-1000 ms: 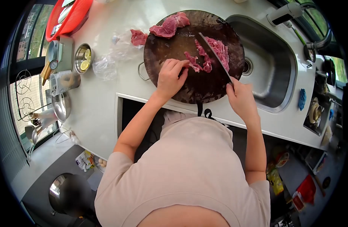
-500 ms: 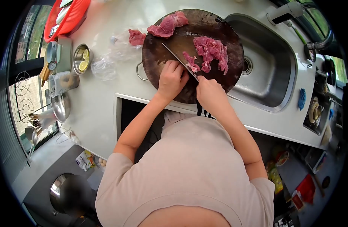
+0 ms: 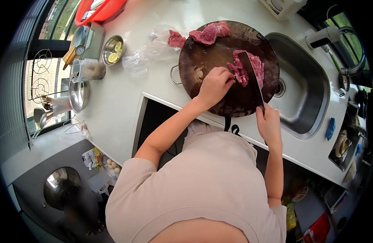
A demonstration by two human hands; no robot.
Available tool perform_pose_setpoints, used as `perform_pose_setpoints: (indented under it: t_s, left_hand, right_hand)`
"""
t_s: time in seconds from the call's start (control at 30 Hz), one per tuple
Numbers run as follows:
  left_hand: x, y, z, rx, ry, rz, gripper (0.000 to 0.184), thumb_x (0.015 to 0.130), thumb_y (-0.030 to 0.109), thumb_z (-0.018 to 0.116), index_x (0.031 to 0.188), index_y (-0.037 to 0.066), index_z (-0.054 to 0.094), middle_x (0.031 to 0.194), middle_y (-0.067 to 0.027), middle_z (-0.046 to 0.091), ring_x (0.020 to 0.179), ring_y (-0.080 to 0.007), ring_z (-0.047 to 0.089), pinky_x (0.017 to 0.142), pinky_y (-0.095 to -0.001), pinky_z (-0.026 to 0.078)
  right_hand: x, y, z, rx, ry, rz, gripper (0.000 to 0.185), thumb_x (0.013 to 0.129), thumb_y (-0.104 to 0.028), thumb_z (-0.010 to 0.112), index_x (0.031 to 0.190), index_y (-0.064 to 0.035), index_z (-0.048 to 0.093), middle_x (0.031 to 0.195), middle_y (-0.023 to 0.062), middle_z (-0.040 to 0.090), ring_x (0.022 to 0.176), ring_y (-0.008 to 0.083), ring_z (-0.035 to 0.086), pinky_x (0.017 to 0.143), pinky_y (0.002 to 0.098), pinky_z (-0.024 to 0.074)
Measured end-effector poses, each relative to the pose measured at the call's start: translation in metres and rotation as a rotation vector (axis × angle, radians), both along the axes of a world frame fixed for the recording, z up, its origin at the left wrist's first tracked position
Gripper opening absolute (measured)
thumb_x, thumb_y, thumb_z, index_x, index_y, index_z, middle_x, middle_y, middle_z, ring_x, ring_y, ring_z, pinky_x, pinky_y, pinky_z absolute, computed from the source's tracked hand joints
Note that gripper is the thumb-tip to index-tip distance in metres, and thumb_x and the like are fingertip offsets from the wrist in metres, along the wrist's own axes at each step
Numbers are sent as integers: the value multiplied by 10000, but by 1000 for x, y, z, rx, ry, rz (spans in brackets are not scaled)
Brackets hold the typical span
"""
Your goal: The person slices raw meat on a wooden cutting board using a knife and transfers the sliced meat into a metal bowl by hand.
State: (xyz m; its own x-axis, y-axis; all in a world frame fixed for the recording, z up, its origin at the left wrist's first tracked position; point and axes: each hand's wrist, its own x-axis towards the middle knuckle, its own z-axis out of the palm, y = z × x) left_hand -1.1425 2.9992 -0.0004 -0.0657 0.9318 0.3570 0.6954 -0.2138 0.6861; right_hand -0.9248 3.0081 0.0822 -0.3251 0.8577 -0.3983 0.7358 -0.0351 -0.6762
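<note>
My right hand [image 3: 270, 126] grips the handle of a kitchen knife [image 3: 251, 75], whose broad dark blade lies across the cut raw meat [image 3: 258, 67] on the round wooden cutting board [image 3: 212, 58]. Just left of the blade are loose meat strips [image 3: 240, 75]. My left hand [image 3: 215, 88] is closed, its fingertips pinched together beside those strips; whatever they hold is too small to make out. A larger raw meat slab [image 3: 210, 33] rests at the board's far edge. Another meat piece [image 3: 176, 39] lies off the board on a clear plastic bag [image 3: 160, 42].
To the board's right is a steel sink [image 3: 304, 93] with a faucet [image 3: 324, 37]. A steel bowl of lemon slices [image 3: 113, 50], a clear container [image 3: 89, 70] and a red basket [image 3: 103, 14] stand on the left. A white jug [image 3: 281, 8] is at the back.
The knife has moved right, from the bare board near my left hand onto the cut meat. My left hand has shifted toward the meat strips. The whole view has also shifted.
</note>
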Motion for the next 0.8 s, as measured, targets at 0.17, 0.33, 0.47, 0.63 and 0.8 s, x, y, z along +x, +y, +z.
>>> perform_pose_setpoints:
  t_s: [0.17, 0.33, 0.47, 0.63, 0.8]
  left_hand:
    - [-28, 5, 29, -25, -10, -122, 164, 794, 94, 768, 911, 33, 671, 998, -102, 665, 838, -255, 644, 691, -349, 522]
    - [-68, 27, 45, -82, 22, 9, 199, 767, 41, 759, 938, 49, 657, 959, -72, 648, 843, -219, 629, 685, -313, 511]
    - [-99, 64, 23, 9, 216, 116, 503, 742, 87, 697, 1233, 47, 597, 1266, -164, 588, 1207, -326, 547, 1042, -432, 415]
    - [-119, 86, 19, -385, 425, 87, 561, 752, 250, 719, 1263, 63, 583, 1455, -158, 465, 1355, -323, 429, 1139, -553, 258]
    - [-173, 76, 39, -463, 15, 211, 524, 753, 311, 754, 1192, 48, 642, 1180, -170, 664, 1068, -325, 638, 945, -422, 480]
  right_hand:
    - [3, -10, 2, 67, -8, 79, 266, 926, -102, 527, 1116, 45, 643, 760, 283, 619, 702, 454, 614, 664, 489, 471]
    - [-3, -16, -4, -3, -43, 143, 269, 919, -104, 529, 1113, 34, 655, 791, 279, 654, 759, 444, 647, 722, 506, 497]
    - [-10, -15, -5, -7, -53, 239, 279, 909, -106, 523, 1098, 45, 662, 789, 281, 656, 781, 450, 652, 761, 520, 508]
    - [-9, -2, -12, 46, -65, 228, 275, 916, -112, 523, 1077, 64, 658, 828, 286, 662, 827, 454, 650, 767, 528, 503]
    - [2, 10, -12, 93, -131, 135, 289, 925, -117, 521, 1108, 68, 647, 866, 286, 667, 861, 456, 647, 787, 532, 499]
